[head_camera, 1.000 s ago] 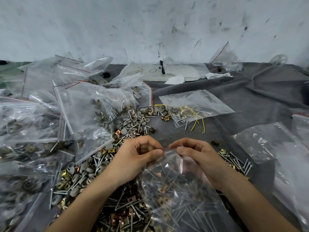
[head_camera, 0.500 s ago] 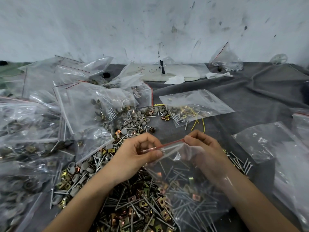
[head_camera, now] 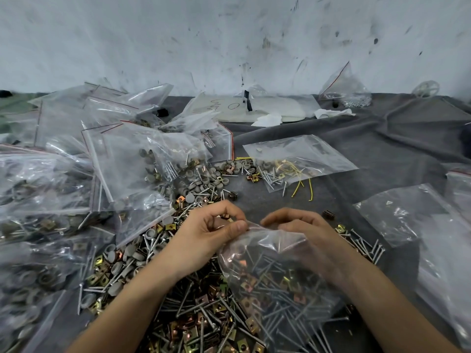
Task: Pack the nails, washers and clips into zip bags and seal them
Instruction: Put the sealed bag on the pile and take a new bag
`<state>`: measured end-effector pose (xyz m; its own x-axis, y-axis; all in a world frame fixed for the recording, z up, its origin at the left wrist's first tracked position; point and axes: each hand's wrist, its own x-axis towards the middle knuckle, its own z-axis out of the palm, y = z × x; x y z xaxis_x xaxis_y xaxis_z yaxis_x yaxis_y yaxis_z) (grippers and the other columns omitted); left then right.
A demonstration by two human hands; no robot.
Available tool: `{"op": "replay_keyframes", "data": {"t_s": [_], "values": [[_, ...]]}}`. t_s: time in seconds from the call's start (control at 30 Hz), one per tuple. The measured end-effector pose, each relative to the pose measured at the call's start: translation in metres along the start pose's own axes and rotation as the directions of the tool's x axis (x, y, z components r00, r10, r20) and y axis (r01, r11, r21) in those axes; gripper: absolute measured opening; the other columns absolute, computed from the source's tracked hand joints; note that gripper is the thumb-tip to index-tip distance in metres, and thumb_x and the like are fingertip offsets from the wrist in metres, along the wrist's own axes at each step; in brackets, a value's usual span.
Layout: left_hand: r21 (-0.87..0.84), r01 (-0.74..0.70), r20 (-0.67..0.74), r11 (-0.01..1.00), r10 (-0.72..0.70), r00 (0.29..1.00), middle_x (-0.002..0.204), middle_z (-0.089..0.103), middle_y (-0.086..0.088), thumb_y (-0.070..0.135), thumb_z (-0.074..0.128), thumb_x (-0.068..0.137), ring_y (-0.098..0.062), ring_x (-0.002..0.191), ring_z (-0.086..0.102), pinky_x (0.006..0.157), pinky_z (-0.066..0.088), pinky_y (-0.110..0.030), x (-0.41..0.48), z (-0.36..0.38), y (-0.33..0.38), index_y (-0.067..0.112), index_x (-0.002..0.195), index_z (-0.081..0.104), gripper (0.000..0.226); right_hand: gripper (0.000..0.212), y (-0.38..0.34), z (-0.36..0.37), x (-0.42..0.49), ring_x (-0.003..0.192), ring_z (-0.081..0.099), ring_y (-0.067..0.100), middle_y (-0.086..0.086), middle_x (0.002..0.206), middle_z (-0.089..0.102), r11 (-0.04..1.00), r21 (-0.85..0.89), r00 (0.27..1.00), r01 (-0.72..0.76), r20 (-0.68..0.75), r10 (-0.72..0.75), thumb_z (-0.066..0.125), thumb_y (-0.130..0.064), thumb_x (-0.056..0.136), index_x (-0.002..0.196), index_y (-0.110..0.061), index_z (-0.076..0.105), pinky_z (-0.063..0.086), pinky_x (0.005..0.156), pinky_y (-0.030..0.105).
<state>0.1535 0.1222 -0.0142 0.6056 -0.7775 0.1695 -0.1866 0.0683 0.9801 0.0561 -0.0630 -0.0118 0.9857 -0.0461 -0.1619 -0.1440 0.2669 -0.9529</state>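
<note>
Evidently sealing: our left hand (head_camera: 211,233), right hand (head_camera: 303,225) pinch mouth of clear nail-filled zip bag (head_camera: 275,281), aligning strip.

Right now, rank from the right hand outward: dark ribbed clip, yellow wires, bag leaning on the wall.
From the right hand:
1. Dark ribbed clip, just to its right.
2. Yellow wires, straight ahead.
3. Bag leaning on the wall, far back.
</note>
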Motion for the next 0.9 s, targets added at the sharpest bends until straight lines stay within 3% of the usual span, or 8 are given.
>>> {"op": "replay_keyframes", "data": {"t_s": [0.27,0.4,0.5,0.57,0.63,0.73,0.83,0.9], "values": [[0.012,-0.017,0.005,1.000,0.017,1.000,0.061,0.063,-0.019,0.022,0.058,0.086,-0.026,0.050,0.061,0.039,0.043,-0.022,0.000,0.003,-0.003,0.008,0.090,0.058,0.014,0.031,0.001,-0.005,0.001,0.080,0.066,0.024,0.018,0.095,0.068,0.984,0.154,0.984,-0.087,0.169,0.060,0.064,-0.015,0.066,0.095,-0.006,0.074,0.056,0.068,0.030],[0.012,-0.029,0.022,1.000,0.029,0.999,0.054,0.063,-0.001,0.021,0.053,0.089,-0.007,0.043,0.058,0.039,0.040,-0.013,0.000,0.005,-0.004,0.007,0.091,0.053,0.014,0.061,0.002,-0.003,-0.001,0.093,0.061,0.029,0.023,0.109,0.063,0.927,0.323,0.968,-0.190,0.220,0.122,0.086,-0.032,0.057,0.106,0.000,0.070,0.054,0.081,0.035],[0.016,-0.027,0.011,1.000,0.026,1.000,0.052,0.061,-0.001,0.024,0.052,0.089,-0.007,0.040,0.055,0.038,0.038,-0.014,-0.001,0.007,-0.005,0.010,0.091,0.052,0.014,0.058,-0.002,0.002,-0.001,0.087,0.063,0.028,0.022,0.097,0.065,0.853,0.465,0.938,-0.237,0.339,0.076,0.072,-0.044,0.077,0.109,0.004,0.068,0.056,0.074,0.032],[0.014,-0.022,-0.001,1.000,0.022,1.000,0.050,0.060,-0.001,0.024,0.052,0.088,-0.007,0.038,0.053,0.037,0.036,-0.014,-0.002,0.009,-0.004,0.011,0.091,0.051,0.014,0.058,-0.002,0.005,-0.001,0.087,0.058,0.031,0.025,0.098,0.057,0.847,0.489,0.939,-0.210,0.342,0.036,0.073,-0.048,0.074,0.104,0.001,0.070,0.050,0.077,0.035],[-0.010,-0.017,0.000,1.000,0.017,1.000,0.048,0.059,-0.001,0.023,0.052,0.088,-0.007,0.037,0.052,0.036,0.036,-0.014,-0.001,0.011,-0.004,0.008,0.091,0.050,0.015,0.049,0.000,0.004,0.000,0.084,0.053,0.027,0.021,0.096,0.054,0.883,0.441,0.970,-0.160,0.236,0.058,0.083,-0.034,0.057,0.092,-0.002,0.071,0.045,0.076,0.036],[-0.006,-0.013,0.001,1.000,0.013,1.000,0.047,0.056,0.000,0.024,0.051,0.087,-0.009,0.037,0.048,0.036,0.035,-0.015,-0.002,0.012,-0.004,0.007,0.091,0.049,0.018,0.030,0.001,0.005,0.001,0.077,0.066,0.021,0.016,0.089,0.066,0.956,0.288,0.992,-0.051,0.123,0.016,0.067,0.004,0.059,0.089,0.001,0.066,0.054,0.065,0.028],[0.019,-0.029,0.013,0.999,0.029,1.000,0.044,0.054,0.003,0.023,0.050,0.088,-0.001,0.036,0.045,0.037,0.032,-0.011,-0.002,0.014,-0.002,0.006,0.091,0.049,0.017,0.020,-0.001,0.012,0.000,0.063,0.067,0.014,0.009,0.072,0.070,0.985,0.175,0.998,-0.001,0.056,-0.009,0.060,0.012,0.069,0.079,-0.004,0.069,0.053,0.054,0.022],[0.032,-0.042,-0.001,0.999,0.042,0.999,0.046,0.055,0.003,0.023,0.049,0.088,-0.001,0.036,0.045,0.037,0.031,-0.010,-0.002,0.015,-0.002,0.006,0.091,0.049,0.017,0.030,-0.001,0.012,0.000,0.053,0.065,0.010,0.004,0.062,0.069,0.988,0.155,1.000,0.023,-0.006,-0.022,0.053,0.015,0.072,0.066,-0.008,0.072,0.050,0.047,0.017]]}}
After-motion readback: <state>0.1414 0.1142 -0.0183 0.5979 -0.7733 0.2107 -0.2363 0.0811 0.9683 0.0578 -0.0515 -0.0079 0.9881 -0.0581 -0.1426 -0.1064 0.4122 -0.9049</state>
